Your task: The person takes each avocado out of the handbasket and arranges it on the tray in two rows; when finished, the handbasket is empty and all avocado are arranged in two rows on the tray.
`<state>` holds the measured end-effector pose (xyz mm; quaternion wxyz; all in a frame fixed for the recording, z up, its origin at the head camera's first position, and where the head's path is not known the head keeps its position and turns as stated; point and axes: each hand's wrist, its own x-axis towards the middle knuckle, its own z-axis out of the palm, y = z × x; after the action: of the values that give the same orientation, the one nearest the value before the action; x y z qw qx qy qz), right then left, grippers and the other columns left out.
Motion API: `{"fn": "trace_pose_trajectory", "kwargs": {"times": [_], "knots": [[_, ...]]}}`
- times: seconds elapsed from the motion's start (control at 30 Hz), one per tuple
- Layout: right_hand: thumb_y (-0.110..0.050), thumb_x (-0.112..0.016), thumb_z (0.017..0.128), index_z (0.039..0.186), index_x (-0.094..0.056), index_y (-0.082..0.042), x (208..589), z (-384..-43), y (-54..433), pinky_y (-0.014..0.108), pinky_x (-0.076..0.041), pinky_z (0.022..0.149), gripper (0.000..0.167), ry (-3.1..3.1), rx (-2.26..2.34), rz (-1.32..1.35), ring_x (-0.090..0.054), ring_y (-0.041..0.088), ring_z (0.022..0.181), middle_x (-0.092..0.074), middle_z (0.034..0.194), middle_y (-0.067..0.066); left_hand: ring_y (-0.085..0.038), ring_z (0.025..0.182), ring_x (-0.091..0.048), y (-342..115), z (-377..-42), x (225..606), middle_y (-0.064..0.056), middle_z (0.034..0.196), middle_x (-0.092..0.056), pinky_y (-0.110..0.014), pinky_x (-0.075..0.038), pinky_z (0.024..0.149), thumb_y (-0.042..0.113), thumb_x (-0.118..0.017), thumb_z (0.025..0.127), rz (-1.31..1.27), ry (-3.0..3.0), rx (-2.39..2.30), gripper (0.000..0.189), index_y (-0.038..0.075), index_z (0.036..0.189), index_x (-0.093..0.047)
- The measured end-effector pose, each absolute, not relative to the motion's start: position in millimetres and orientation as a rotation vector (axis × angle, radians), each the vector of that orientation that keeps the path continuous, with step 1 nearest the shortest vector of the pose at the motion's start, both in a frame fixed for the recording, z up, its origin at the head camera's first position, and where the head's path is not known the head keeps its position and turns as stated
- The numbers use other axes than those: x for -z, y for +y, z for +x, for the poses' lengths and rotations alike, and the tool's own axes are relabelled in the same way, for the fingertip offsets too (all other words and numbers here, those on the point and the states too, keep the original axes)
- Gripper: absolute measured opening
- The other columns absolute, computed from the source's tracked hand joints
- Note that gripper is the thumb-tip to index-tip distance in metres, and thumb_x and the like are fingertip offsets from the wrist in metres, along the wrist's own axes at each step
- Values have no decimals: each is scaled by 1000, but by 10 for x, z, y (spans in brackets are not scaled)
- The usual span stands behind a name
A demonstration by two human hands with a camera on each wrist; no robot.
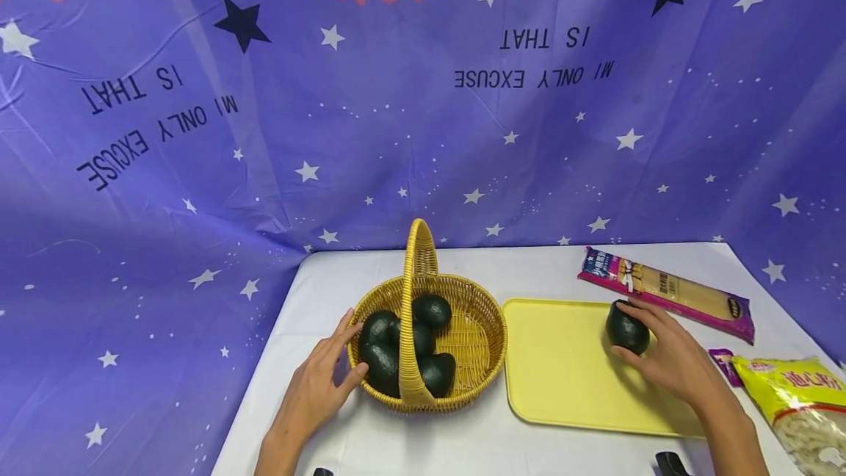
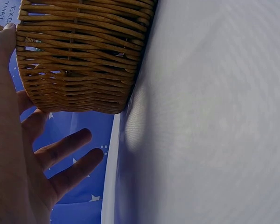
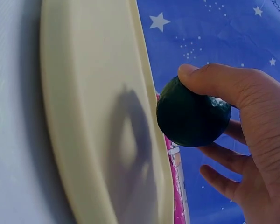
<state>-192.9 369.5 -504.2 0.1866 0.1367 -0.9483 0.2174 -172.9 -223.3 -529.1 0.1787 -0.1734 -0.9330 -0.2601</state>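
Observation:
My right hand [image 1: 674,351] grips a dark green avocado [image 1: 628,327] between thumb and fingers over the right part of the yellow tray [image 1: 555,366]. In the right wrist view the avocado [image 3: 191,112] is clear of the tray [image 3: 93,93], and a hand-shaped shadow falls on the tray's surface. At the left, a woven basket [image 1: 489,380] with a tall handle holds several more avocados [image 1: 381,369], mostly in its left half. My left hand [image 1: 317,380] rests at the basket's left rim, thumb and fingertips touching it. The left wrist view shows its lower fingers [image 2: 74,170] spread and fairly straight beside the basket wall [image 2: 84,60].
Behind the tray lies a long purple pack of noodles [image 1: 674,289]. A yellow bag [image 1: 803,402] and a small purple packet [image 1: 725,366] lie at the right edge. The white table [image 1: 529,454] meets a blue star-printed cloth [image 1: 410,131] at the back.

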Motion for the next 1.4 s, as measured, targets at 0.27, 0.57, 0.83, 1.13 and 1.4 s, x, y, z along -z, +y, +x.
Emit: {"fn": "trace_pose_trajectory", "kwargs": {"times": [0.27,0.57,0.83,1.13,1.4], "knots": [[-17,-100,70,143,-63,-3,5091,-1942,3779,80,-46,89,84,-2641,-617,400,-53,59,124,-58,141,32,-19,128,-64,-2238,-1736,5298,8,175,-33,-51,-60,89,42,-72,102,-500,-2633,740,64,24,161,-53],[-12,-100,69,141,-63,0,5149,-1937,3862,80,-47,90,82,-2641,-626,399,-54,59,123,-58,140,34,-20,128,-64,-2228,-1735,5291,8,175,-34,-52,-60,91,43,-72,102,-495,-2644,746,64,24,161,-53],[-10,-99,69,142,-63,0,5201,-1946,3912,82,-47,88,82,-2665,-614,373,-54,60,118,-56,137,36,-19,126,-64,-2224,-1732,5283,8,175,-34,-51,-60,90,43,-71,103,-497,-2643,742,63,24,161,-53],[-10,-97,74,145,-59,1,5249,-1928,3972,85,-44,89,81,-2727,-705,269,-51,60,116,-49,134,36,-18,123,-64,-2225,-1746,5287,8,176,-32,-51,-60,89,42,-71,103,-502,-2640,744,64,24,161,-52],[-14,-95,79,153,-54,-1,5271,-1918,3997,86,-42,91,85,-2734,-753,254,-50,62,122,-49,141,33,-17,121,-64,-2230,-1733,5286,7,176,-33,-50,-60,88,43,-70,103,-489,-2654,751,64,25,162,-51]]}}
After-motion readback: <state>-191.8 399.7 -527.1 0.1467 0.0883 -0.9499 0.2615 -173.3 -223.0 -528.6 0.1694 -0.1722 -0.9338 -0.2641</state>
